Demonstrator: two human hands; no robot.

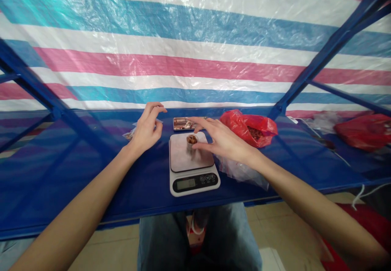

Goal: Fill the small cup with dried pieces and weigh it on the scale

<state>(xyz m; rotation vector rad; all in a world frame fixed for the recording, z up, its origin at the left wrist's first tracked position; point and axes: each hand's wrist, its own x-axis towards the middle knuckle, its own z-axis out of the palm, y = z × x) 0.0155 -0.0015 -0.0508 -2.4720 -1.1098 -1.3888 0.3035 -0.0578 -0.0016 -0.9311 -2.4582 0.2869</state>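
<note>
- Scale [192, 163] sits in the middle of the blue table [91, 189], display turned toward the person so the reading faces them; the digits are too small to make out.
- Small cup [192, 140] of brownish pieces stands on the far part of the steel weighing plate, upright, so that its load rests on the scale alone.
- Right hand [222, 140] hovers over the cup, palm down, fingers loosely spread and slightly curled; thumb and forefinger reach beyond the cup's rim, and I cannot tell whether any fingertip touches it. It grips nothing visible.
- Left hand [146, 130] is raised just left of the scale, thumb and forefinger drawn close in a pinch; whether something small sits between them cannot be told.
- Small clear packet [130, 134] lies on the table partly behind the left hand.
- Shallow metal tray [183, 123] lies just behind the scale, within reach of both hands.
- Red plastic bag [249, 127] lies open to the right of the scale, dark contents showing at its mouth, close to the right hand.
- Clear plastic bag [238, 169] lies crumpled under the right wrist.
- Second red bag [363, 130] lies well apart, far right.
</note>
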